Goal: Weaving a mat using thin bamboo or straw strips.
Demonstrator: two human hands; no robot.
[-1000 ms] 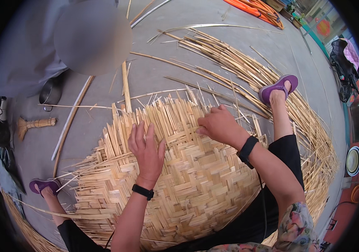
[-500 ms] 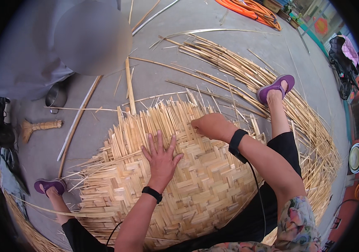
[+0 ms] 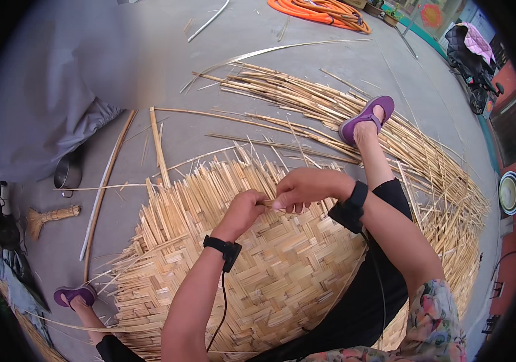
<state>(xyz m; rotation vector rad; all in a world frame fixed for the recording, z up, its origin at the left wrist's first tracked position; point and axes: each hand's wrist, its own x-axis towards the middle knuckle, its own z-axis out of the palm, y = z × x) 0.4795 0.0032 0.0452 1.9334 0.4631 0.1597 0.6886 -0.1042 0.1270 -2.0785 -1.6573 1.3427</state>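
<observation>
A woven mat of pale split reed strips [image 3: 240,283] lies between my legs, with loose strip ends bristling along its far edge. My left hand [image 3: 246,208] is closed on a pale strip [image 3: 267,203] at the upper middle of the mat. Just right of it, my right hand [image 3: 306,190] pinches the same strip, fingers curled; the two hands almost meet. Both wrists wear black bands, and a dark cord runs from each.
A blurred person in grey [image 3: 41,102] is at upper left, beside a metal pot [image 3: 68,174], a small straw brush [image 3: 50,220] and long poles [image 3: 104,193]. Reed bundles [image 3: 282,84] lie under my right foot. Orange hose [image 3: 318,12], stacked basins [image 3: 510,193] and a black scooter [image 3: 469,66] sit farther off.
My left hand has gone from lying spread on the mat to closing on a strip beside my right hand, which has shifted slightly. The person in grey appears lower in view.
</observation>
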